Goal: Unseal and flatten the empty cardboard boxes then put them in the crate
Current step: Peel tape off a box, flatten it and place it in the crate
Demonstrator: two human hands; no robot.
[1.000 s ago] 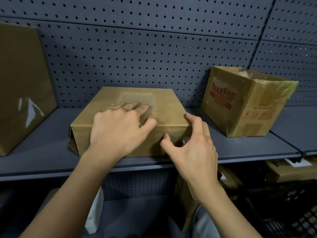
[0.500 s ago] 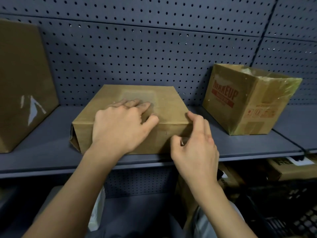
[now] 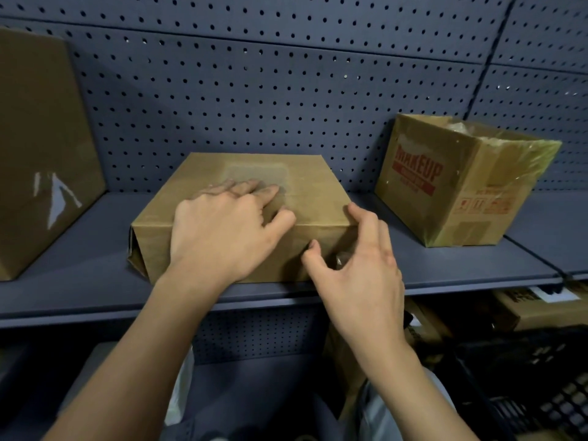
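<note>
On the shelf (image 3: 445, 265), close to its front edge: one low brown cardboard box (image 3: 315, 198), broad side up, with a clear tape patch (image 3: 257, 171) on its top and its left end gaping.

- Left hand (image 3: 219, 233): you laid it over the top front edge, fingers (image 3: 251, 189) flat across the top and reaching the patch, thumb at the front edge. It grasped nothing. The palm pressed down, most likely to pin the box so it would not slide while the other hand worked.
- Right hand (image 3: 359, 278): you had it at the right front corner, released and spread, forefinger on the top edge and thumb tip near the front face. A small glint between them may have been a tape end, but it was too small to tell.
- Step, as judged: hunting for the seal at that corner. The box was neither unsealed nor flattened yet.

To the right, apart: one box printed in red (image 3: 423, 179), top open, film over its upper edge.
To the left, well apart: one large plain box (image 3: 41, 148), its tape catching light.
Behind: the pegboard wall (image 3: 286, 90).
Below the shelf, to your right: the black crate (image 3: 534, 389), low and within reach, handy for dropping in flats. More cardboard (image 3: 547, 310) lay just above it.
</note>
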